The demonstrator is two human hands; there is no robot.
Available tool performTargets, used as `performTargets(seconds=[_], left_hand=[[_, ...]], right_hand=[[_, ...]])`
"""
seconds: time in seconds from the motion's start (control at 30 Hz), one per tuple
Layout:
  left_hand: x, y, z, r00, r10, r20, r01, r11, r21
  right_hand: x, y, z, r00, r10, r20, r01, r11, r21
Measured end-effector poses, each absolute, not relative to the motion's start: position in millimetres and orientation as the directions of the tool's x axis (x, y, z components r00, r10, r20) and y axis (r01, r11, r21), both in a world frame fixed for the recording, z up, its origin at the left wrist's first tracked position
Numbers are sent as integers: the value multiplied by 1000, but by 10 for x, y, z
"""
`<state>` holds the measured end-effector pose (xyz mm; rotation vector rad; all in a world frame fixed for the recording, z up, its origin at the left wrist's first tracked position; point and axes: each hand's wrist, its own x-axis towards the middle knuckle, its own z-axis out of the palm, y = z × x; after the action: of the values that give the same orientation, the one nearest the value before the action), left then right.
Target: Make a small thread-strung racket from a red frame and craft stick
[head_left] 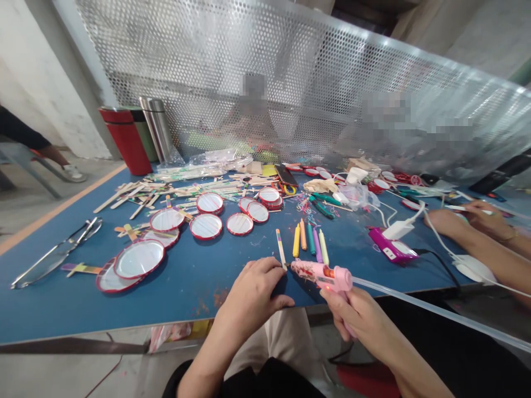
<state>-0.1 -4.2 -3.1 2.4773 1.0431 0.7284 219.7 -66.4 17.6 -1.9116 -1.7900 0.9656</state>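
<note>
My right hand (357, 312) is wrapped round the handle of a pink glue gun (321, 275), a long clear glue stick (440, 312) running out of its back. The gun's nozzle points left, close to the lower end of a wooden stick (281, 246) with a coloured band. My left hand (259, 290) rests at the table's front edge, its fingertips at that lower end, the thumb apart from the fingers. Whether it grips the stick is hard to make out. Just beyond the gun lie several crayons (304, 237) in different colours.
Round red-rimmed discs (206, 226) and piles of wooden sticks (136, 198) cover the left and middle of the blue table (186, 282). A magenta power strip (390, 246) with cables lies right. Bottles (126, 141) stand back left, before a perforated metal screen. Another person's hands work far right.
</note>
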Motion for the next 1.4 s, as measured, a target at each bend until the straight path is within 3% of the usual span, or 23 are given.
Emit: performTargets(seconds=[1.4], left_hand=[[-1,-33,-56,597,732,329,547,-671,500]], right_hand=[[2198,-652,172,-16,972,-234,756,-142,-639]])
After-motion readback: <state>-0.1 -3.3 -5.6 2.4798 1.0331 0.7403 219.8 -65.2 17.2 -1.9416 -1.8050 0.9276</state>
